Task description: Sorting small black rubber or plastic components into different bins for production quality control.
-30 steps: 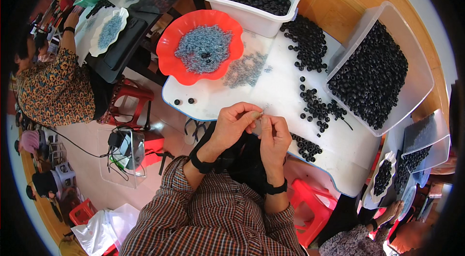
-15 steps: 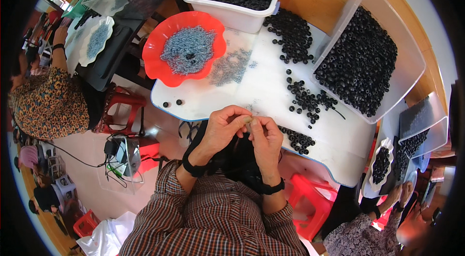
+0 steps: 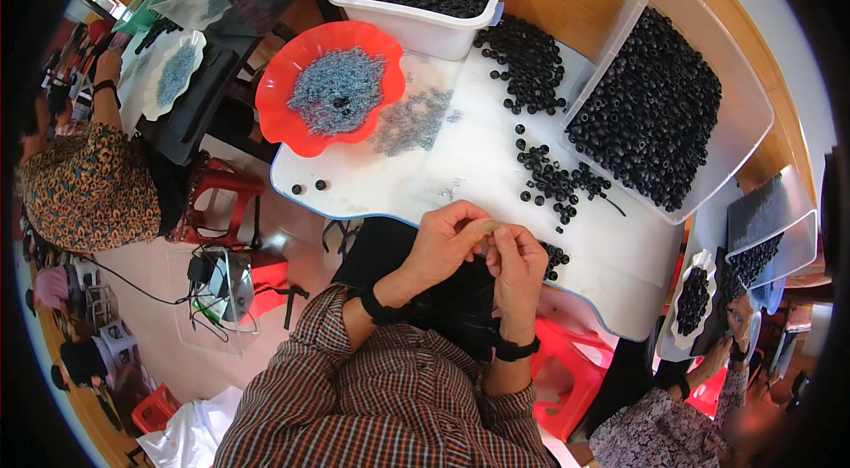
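My left hand (image 3: 445,245) and my right hand (image 3: 517,270) meet at the table's front edge, thumbs and fingertips pinched together. What they hold between them is too small and hidden to make out. Partly behind my right hand lies a small group of black ring-like pieces (image 3: 554,257). Farther back, a looser scatter of the same black pieces (image 3: 551,174) spreads over the white tabletop (image 3: 354,180). To the left, a red scalloped bowl (image 3: 282,127) holds many small greyish-blue translucent pieces (image 3: 329,83) with a few black ones among them.
At the back stands a white tub (image 3: 416,21) of black pieces, beside a heap (image 3: 524,61) of them. A clear bin (image 3: 748,140), tipped toward the table, holds many more. Co-workers sit at left (image 3: 88,189) and right (image 3: 660,433). A red stool (image 3: 567,379) is below the table.
Both hands have shifted right along the table's edge, still pinched together. My right hand now covers more of the small black group. The view has moved slightly.
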{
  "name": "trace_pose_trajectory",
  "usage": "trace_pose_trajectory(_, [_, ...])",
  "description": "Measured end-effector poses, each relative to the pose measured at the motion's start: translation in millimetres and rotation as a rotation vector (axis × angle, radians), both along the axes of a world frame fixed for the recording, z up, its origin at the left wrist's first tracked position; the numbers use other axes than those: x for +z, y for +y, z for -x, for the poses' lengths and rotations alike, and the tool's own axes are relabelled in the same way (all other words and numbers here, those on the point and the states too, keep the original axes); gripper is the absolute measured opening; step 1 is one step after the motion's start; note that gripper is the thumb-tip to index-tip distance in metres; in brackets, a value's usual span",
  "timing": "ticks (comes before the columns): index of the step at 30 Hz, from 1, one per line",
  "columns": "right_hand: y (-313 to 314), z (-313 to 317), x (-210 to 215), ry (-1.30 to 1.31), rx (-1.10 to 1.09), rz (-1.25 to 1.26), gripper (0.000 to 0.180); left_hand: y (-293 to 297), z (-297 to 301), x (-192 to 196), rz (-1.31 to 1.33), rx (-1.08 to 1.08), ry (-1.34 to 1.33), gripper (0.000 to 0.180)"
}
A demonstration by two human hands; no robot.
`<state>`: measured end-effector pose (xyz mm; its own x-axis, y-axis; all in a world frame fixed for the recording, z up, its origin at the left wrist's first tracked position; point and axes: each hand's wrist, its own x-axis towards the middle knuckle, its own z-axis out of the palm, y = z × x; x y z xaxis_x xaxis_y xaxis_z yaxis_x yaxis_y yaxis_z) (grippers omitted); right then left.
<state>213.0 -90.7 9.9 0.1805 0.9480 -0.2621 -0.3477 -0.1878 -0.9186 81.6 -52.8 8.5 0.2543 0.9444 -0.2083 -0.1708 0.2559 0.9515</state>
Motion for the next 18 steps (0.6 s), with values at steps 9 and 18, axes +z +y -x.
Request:
trace_pose_trajectory(9, [-6, -6, -3, -0.238, -0.174, -0.037, 0.016, 5, -25, 4, 0.015, -0.056, 0.032, 0.018])
trace_pose_trajectory(18, [-7, -14, -1, -0.425, -0.304, -0.065, 0.015, 42, -50, -7, -0.667, 0.046, 0.603, 0.016])
